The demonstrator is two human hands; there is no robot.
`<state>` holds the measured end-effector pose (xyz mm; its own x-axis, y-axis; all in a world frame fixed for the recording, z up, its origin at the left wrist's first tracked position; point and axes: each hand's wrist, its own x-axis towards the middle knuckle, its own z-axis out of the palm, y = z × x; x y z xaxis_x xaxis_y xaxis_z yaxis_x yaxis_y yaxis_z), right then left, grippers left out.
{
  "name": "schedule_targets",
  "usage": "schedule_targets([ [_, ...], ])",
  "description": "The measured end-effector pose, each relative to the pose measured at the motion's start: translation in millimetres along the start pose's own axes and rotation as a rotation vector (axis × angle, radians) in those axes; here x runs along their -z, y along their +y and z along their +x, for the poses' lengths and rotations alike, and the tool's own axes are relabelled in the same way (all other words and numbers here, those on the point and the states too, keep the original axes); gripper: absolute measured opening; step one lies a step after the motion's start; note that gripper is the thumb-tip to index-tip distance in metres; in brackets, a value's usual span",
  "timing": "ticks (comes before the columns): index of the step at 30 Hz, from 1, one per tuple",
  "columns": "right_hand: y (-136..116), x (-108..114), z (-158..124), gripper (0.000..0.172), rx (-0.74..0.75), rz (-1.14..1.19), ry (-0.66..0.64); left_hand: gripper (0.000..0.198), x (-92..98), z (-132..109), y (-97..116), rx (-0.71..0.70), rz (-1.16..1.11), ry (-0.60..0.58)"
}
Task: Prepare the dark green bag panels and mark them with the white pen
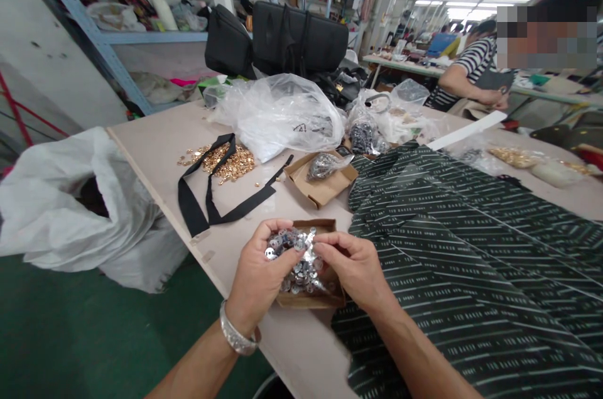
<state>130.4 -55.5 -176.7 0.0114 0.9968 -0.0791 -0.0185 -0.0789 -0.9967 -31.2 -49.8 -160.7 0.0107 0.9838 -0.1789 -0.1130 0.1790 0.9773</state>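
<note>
A small cardboard box sits near the table edge, with loose silver metal washers inside. Over its left side, my left hand curls around a cluster of the same thin, holed discs, thumb on top. My right hand is above the box's right side. Its thumb and forefinger are pinched together at the edge of the cluster, on what looks like one washer. The fingertips partly hide that piece.
Behind the box are a second cardboard tray with a bagged lot of hardware, black strap, gold-coloured pieces and clear plastic bags. Dark printed fabric covers the right side. A white sack stands left; a person works at far right.
</note>
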Motion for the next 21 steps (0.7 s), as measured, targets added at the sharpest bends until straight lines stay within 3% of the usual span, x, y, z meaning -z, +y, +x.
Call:
schedule_targets([
  [3,-0.2,4.0,-0.1,0.020,0.031,-0.125,-0.035,0.042,4.4,0.4,0.1,-0.049,0.048,0.063],
  [6,-1.8,7.1,-0.8,0.018,0.207,-0.281,-0.092,0.040,6.5,0.8,1.8,-0.070,0.110,0.050],
  [11,-6.6,4.4,-2.1,0.048,0.300,-0.242,-0.139,0.031,4.4,0.5,3.1,-0.103,0.227,-0.075],
  [17,-9.0,1.8,-2.4,0.013,0.377,-0.283,-0.098,0.020,6.8,0.9,-1.6,-0.109,0.280,-0.175],
  [21,-8.0,2.4,-3.8,0.008,0.313,-0.243,-0.100,0.019,7.1,3.1,-1.2,-0.105,0.260,-0.180],
])
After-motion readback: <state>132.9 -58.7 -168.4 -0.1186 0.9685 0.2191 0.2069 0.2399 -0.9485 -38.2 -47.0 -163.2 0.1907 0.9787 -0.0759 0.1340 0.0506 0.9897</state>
